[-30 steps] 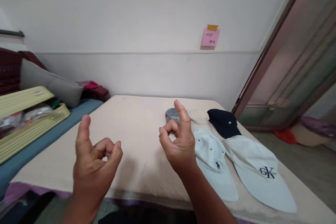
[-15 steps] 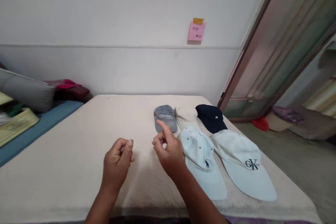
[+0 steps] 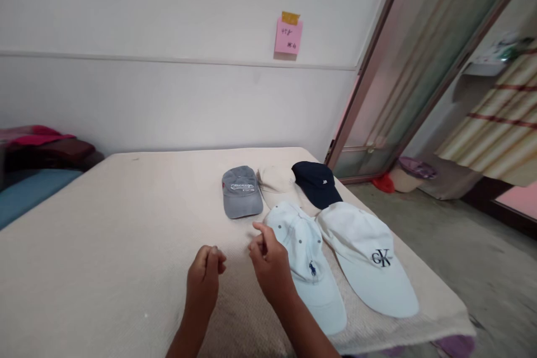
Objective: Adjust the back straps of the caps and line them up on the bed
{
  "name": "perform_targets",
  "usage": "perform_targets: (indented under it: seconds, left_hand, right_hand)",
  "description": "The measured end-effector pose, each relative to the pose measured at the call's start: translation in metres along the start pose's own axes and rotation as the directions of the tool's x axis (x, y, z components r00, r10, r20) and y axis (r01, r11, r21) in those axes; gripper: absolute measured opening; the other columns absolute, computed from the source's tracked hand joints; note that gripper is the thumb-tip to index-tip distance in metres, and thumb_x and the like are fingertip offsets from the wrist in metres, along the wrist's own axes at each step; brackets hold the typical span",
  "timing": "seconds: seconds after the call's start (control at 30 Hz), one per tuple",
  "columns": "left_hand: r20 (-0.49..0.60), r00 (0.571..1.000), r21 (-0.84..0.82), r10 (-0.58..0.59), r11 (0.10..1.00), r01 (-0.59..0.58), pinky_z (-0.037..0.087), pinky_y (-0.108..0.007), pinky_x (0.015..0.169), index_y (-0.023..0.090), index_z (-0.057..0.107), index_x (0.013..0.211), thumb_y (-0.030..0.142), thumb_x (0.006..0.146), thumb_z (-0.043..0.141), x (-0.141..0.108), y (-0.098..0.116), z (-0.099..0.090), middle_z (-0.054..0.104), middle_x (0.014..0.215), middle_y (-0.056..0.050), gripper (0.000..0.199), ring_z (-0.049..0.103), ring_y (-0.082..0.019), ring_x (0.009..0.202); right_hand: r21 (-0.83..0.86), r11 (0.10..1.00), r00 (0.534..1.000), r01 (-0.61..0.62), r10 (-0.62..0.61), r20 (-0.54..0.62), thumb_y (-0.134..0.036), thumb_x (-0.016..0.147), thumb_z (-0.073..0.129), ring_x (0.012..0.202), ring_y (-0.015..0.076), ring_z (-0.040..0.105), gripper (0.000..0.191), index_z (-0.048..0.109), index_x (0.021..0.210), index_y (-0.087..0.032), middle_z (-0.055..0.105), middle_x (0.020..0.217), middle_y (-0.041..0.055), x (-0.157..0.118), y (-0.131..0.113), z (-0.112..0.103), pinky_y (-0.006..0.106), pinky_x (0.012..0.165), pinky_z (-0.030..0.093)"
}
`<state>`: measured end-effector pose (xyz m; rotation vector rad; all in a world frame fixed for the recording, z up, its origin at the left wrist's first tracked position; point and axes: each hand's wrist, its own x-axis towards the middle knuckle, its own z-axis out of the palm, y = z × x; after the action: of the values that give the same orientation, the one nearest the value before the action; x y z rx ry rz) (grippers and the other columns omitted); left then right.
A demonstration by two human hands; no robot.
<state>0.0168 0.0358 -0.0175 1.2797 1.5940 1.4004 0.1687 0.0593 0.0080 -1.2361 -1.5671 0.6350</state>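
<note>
My left hand (image 3: 205, 277) is held above the light bedcover, its fingers curled in and the thumb resting against them. Nothing shows in it. To its right, my right hand (image 3: 271, 263) has the index finger stretched out, apart from the loosely bent others, and holds nothing visible. Its back partly covers a pale cap with a blue horse-rider logo (image 3: 321, 291). Beside that lies a white cap with CK letters (image 3: 373, 268). Farther back are a grey cap (image 3: 242, 193), a cream cap (image 3: 277, 182) and a navy cap (image 3: 316, 183).
The caps lie on a cream bedcover (image 3: 126, 246) against a white wall (image 3: 168, 106). A pink note (image 3: 288, 36) is taped up there. At the right stand a sliding door (image 3: 377, 67) and a bin (image 3: 413, 173) on the floor. Dark red bundled items (image 3: 54, 154) are at the left.
The view has swung to the right, so the caps and note sit farther left. Both hands have come lower and nearer each other, and my right hand no longer overlaps the grey cap.
</note>
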Motion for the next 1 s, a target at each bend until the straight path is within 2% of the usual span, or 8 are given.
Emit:
perform_targets:
  seconds: [0.13, 0.27, 0.33, 0.43, 0.57, 0.7, 0.8, 1.0]
  left_hand:
    - [-0.004, 0.999, -0.085, -0.037, 0.996, 0.036, 0.048, -0.038, 0.081, 0.017, 0.055, 0.107, 0.044, 0.083, 0.049, 0.000, -0.007, 0.010, 0.065, 0.105, -0.012, 0.037, 0.062, -0.024, 0.093]
    - [0.013, 0.996, -0.009, -0.085, 0.996, 0.085, 0.042, -0.042, 0.094, 0.016, 0.057, 0.107, 0.044, 0.079, 0.054, 0.000, -0.004, 0.015, 0.064, 0.112, -0.014, 0.040, 0.059, -0.027, 0.106]
    - [0.038, 0.994, 0.011, -0.105, 0.994, 0.105, 0.042, -0.041, 0.095, 0.016, 0.058, 0.108, 0.044, 0.079, 0.054, 0.000, -0.002, 0.018, 0.063, 0.114, -0.014, 0.040, 0.058, -0.027, 0.108]
    - [0.069, 0.989, 0.014, -0.131, 0.991, 0.130, 0.043, -0.042, 0.094, 0.016, 0.058, 0.108, 0.045, 0.078, 0.055, 0.000, -0.003, 0.025, 0.063, 0.114, -0.014, 0.042, 0.058, -0.027, 0.108]
    - [0.107, 0.982, -0.046, -0.156, 0.986, 0.162, 0.046, -0.043, 0.089, 0.015, 0.061, 0.102, 0.046, 0.074, 0.060, 0.001, -0.015, 0.036, 0.066, 0.109, -0.014, 0.042, 0.062, -0.028, 0.102]
    - [0.212, 0.946, -0.137, -0.246, 0.951, 0.278, 0.051, -0.041, 0.076, 0.014, 0.062, 0.096, 0.048, 0.071, 0.062, -0.003, -0.014, 0.048, 0.067, 0.101, -0.015, 0.042, 0.066, -0.028, 0.091]
    - [0.251, 0.917, -0.155, -0.310, 0.922, 0.355, 0.051, -0.040, 0.076, 0.014, 0.063, 0.093, 0.047, 0.070, 0.062, -0.008, -0.004, 0.053, 0.068, 0.100, -0.015, 0.041, 0.066, -0.027, 0.091]
    - [0.297, 0.880, -0.192, -0.370, 0.880, 0.434, 0.051, -0.040, 0.080, 0.012, 0.062, 0.094, 0.049, 0.069, 0.063, -0.010, -0.001, 0.051, 0.065, 0.108, -0.019, 0.044, 0.065, -0.027, 0.094]
  right_hand:
    - [-0.114, 0.993, 0.991, 0.013, -0.028, -0.130, -0.022, 0.086, 0.044, 0.075, 0.0178, 0.061, 0.026, 0.058, 0.105, -0.015, 0.065, 0.085, 0.0067, 0.002, 0.011, -0.029, 0.029, 0.070, 0.047]
    - [-0.238, 0.971, 0.951, 0.031, -0.102, -0.292, -0.021, 0.086, 0.044, 0.084, 0.0203, 0.058, 0.019, 0.057, 0.098, -0.016, 0.063, 0.091, 0.0088, 0.007, 0.032, -0.058, 0.033, 0.076, 0.046]
    - [-0.340, 0.939, 0.935, 0.050, -0.163, -0.314, -0.020, 0.084, 0.045, 0.090, 0.0221, 0.055, 0.019, 0.056, 0.099, -0.015, 0.060, 0.094, 0.0101, 0.011, 0.041, -0.067, 0.037, 0.082, 0.044]
    - [-0.478, 0.878, 0.962, 0.027, -0.153, -0.227, -0.023, 0.081, 0.050, 0.097, 0.0254, 0.051, 0.022, 0.054, 0.102, -0.015, 0.058, 0.099, 0.0117, 0.014, 0.047, -0.072, 0.041, 0.088, 0.040]
    - [-0.608, 0.793, 0.996, -0.050, -0.005, -0.088, -0.030, 0.077, 0.058, 0.100, 0.0284, 0.051, 0.034, 0.053, 0.107, -0.015, 0.056, 0.104, 0.0130, 0.013, 0.049, -0.070, 0.041, 0.087, 0.040]
    - [-0.642, 0.757, 0.985, -0.123, 0.173, 0.015, -0.016, 0.077, 0.050, 0.094, 0.0258, 0.057, 0.038, 0.051, 0.114, -0.014, 0.060, 0.101, 0.0130, 0.012, 0.054, -0.068, 0.035, 0.080, 0.041]
    - [-0.614, 0.776, 0.970, -0.143, 0.232, 0.068, -0.007, 0.077, 0.041, 0.089, 0.0225, 0.061, 0.040, 0.049, 0.116, -0.014, 0.064, 0.098, 0.0111, 0.013, 0.057, -0.067, 0.031, 0.075, 0.041]
    - [-0.680, 0.724, 0.969, -0.115, 0.233, 0.084, -0.031, 0.079, 0.055, 0.089, 0.0261, 0.061, 0.032, 0.053, 0.107, -0.014, 0.063, 0.099, 0.0129, 0.013, 0.052, -0.058, 0.032, 0.073, 0.041]
